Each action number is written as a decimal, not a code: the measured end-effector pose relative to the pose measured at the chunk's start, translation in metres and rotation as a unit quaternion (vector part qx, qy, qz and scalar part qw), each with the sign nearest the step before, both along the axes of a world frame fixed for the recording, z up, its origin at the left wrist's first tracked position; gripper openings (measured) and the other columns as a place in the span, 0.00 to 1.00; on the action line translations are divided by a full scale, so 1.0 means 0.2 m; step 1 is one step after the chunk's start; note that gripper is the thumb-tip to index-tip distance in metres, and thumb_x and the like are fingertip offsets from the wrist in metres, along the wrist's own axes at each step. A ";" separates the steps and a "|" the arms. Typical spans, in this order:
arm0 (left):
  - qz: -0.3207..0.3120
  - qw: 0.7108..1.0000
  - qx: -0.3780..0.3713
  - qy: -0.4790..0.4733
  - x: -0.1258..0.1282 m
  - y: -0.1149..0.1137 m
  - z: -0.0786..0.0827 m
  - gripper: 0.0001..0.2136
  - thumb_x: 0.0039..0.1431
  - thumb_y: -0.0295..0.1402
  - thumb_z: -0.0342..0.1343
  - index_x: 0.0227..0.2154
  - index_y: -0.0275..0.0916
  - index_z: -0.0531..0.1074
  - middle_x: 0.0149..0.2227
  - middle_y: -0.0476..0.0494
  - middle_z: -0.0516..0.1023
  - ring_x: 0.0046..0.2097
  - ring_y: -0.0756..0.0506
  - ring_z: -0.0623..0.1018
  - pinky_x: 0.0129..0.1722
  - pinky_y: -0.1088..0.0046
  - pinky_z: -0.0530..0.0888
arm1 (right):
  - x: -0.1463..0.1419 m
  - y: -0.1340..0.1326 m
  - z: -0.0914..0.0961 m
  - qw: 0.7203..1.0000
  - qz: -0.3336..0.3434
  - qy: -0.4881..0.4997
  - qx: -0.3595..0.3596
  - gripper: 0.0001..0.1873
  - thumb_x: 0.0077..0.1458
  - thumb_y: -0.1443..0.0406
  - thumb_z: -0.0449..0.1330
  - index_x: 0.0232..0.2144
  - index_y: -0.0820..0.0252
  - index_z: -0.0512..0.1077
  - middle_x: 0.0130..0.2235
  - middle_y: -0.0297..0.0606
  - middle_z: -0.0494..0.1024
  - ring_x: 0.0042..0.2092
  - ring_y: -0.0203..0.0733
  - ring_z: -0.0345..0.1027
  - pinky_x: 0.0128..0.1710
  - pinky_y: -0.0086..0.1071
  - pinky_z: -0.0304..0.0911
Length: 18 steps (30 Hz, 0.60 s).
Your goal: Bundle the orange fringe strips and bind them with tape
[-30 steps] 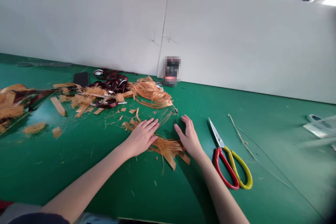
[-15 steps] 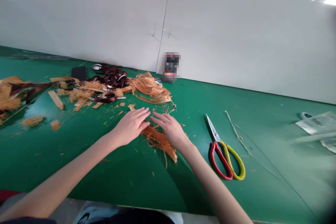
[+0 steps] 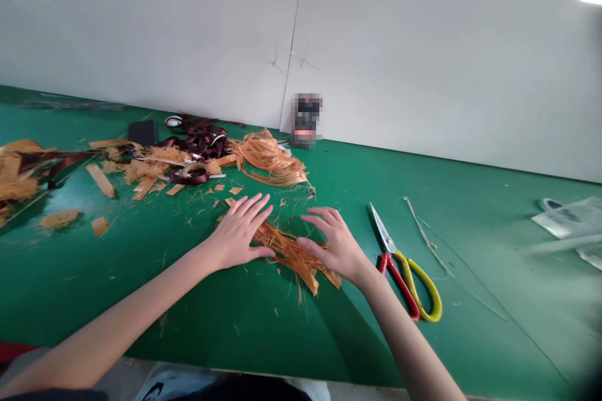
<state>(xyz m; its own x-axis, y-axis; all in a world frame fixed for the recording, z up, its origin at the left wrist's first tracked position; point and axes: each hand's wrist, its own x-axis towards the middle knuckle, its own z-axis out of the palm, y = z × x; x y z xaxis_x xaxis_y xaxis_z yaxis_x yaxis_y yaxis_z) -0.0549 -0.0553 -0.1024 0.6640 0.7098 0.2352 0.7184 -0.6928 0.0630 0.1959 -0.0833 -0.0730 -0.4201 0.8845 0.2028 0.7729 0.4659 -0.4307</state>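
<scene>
We seem to be smoothing a frayed orange fibre bundle, our left hand and right hand open and apart on it. Next calls for gathering it.

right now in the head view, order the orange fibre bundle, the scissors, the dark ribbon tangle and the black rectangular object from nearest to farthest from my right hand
From the right hand:
1. Orange fibre bundle: under it, touching.
2. Red-and-yellow-handled scissors: just to its right.
3. Dark ribbon tangle: ahead and left.
4. Black rectangular object: farther left.
</scene>
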 end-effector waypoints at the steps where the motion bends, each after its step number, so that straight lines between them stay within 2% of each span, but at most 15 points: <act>1: -0.013 1.000 -0.001 0.006 0.02 -0.01 -0.01 0.40 0.56 0.61 0.40 0.61 0.33 0.56 0.65 0.32 0.53 0.65 0.35 0.54 0.61 0.54 0.53 | -0.01 0.00 -0.02 1.000 0.006 -0.004 -0.004 0.35 0.51 0.46 0.58 0.56 0.61 0.66 0.59 0.50 0.66 0.61 0.55 0.55 0.57 0.52 0.55; 2: -0.015 1.000 -0.001 0.011 0.04 -0.03 -0.02 0.38 0.58 0.59 0.40 0.61 0.33 0.56 0.65 0.31 0.54 0.65 0.35 0.54 0.60 0.55 0.55 | -0.03 0.00 -0.04 0.999 0.021 -0.018 -0.019 0.44 0.47 0.43 0.59 0.60 0.61 0.60 0.63 0.51 0.60 0.64 0.56 0.50 0.59 0.54 0.51; 3: -0.002 1.000 0.001 0.014 0.06 -0.05 -0.03 0.34 0.61 0.56 0.40 0.61 0.34 0.58 0.64 0.32 0.57 0.64 0.36 0.57 0.59 0.56 0.58 | -0.04 0.00 -0.05 0.998 0.037 -0.036 -0.038 0.48 0.44 0.42 0.60 0.61 0.61 0.58 0.64 0.51 0.57 0.65 0.56 0.49 0.60 0.54 0.50; 4: 0.015 1.000 0.005 0.017 0.09 -0.08 -0.04 0.30 0.63 0.52 0.40 0.59 0.35 0.60 0.61 0.33 0.61 0.60 0.37 0.63 0.55 0.58 0.62 | -0.04 0.00 -0.07 0.996 0.042 -0.056 -0.053 0.47 0.44 0.43 0.62 0.60 0.61 0.60 0.64 0.51 0.58 0.64 0.56 0.51 0.60 0.53 0.52; 6: 0.046 0.999 0.017 0.023 0.12 -0.13 -0.03 0.22 0.66 0.44 0.44 0.57 0.36 0.64 0.54 0.34 0.71 0.49 0.39 0.72 0.46 0.62 0.68 | -0.04 0.00 -0.07 0.994 0.020 -0.095 -0.055 0.31 0.49 0.51 0.62 0.53 0.58 0.69 0.59 0.48 0.67 0.58 0.55 0.62 0.55 0.49 0.59; 8: 0.056 0.998 0.029 0.025 0.15 -0.14 -0.02 0.19 0.65 0.39 0.46 0.55 0.37 0.65 0.47 0.36 0.74 0.41 0.41 0.73 0.39 0.65 0.69 | -0.02 0.00 -0.05 0.991 -0.019 -0.126 -0.033 0.14 0.55 0.59 0.59 0.42 0.56 0.76 0.50 0.44 0.76 0.49 0.52 0.70 0.48 0.46 0.65; 9: 0.056 0.998 0.033 0.023 0.16 -0.13 -0.02 0.18 0.65 0.38 0.47 0.54 0.36 0.65 0.45 0.37 0.75 0.40 0.42 0.73 0.37 0.66 0.69 | -0.02 0.00 -0.04 0.990 -0.038 -0.131 -0.016 0.11 0.57 0.61 0.58 0.39 0.55 0.77 0.47 0.44 0.78 0.46 0.51 0.72 0.46 0.45 0.66; 11: 0.058 0.997 0.038 0.013 0.16 -0.07 -0.03 0.17 0.65 0.37 0.48 0.53 0.35 0.65 0.44 0.37 0.74 0.40 0.41 0.73 0.37 0.66 0.69 | -0.01 0.02 -0.03 0.991 -0.055 -0.118 0.010 0.13 0.57 0.58 0.57 0.41 0.56 0.76 0.47 0.44 0.78 0.48 0.52 0.70 0.47 0.46 0.65; 14: 0.075 0.996 0.045 -0.009 0.16 0.07 -0.06 0.17 0.64 0.37 0.49 0.52 0.31 0.65 0.44 0.35 0.74 0.42 0.40 0.73 0.38 0.65 0.69 | -0.02 0.06 -0.06 0.996 -0.020 -0.085 0.003 0.30 0.52 0.50 0.60 0.54 0.57 0.68 0.57 0.44 0.70 0.58 0.55 0.62 0.56 0.51 0.59; 15: 0.076 0.996 0.047 -0.016 0.16 0.11 -0.07 0.18 0.64 0.37 0.50 0.52 0.31 0.65 0.45 0.34 0.74 0.42 0.40 0.73 0.39 0.65 0.69 | -0.03 0.08 -0.08 0.997 -0.006 -0.081 -0.006 0.32 0.51 0.50 0.61 0.55 0.56 0.67 0.59 0.43 0.67 0.59 0.55 0.60 0.57 0.52 0.57; 18: 0.053 0.997 0.047 -0.037 0.14 0.20 -0.06 0.20 0.63 0.39 0.51 0.53 0.33 0.63 0.47 0.38 0.74 0.44 0.42 0.74 0.42 0.67 0.70 | -0.03 0.13 -0.13 0.998 -0.021 -0.062 0.000 0.23 0.54 0.56 0.60 0.52 0.53 0.71 0.57 0.40 0.70 0.58 0.53 0.63 0.56 0.52 0.58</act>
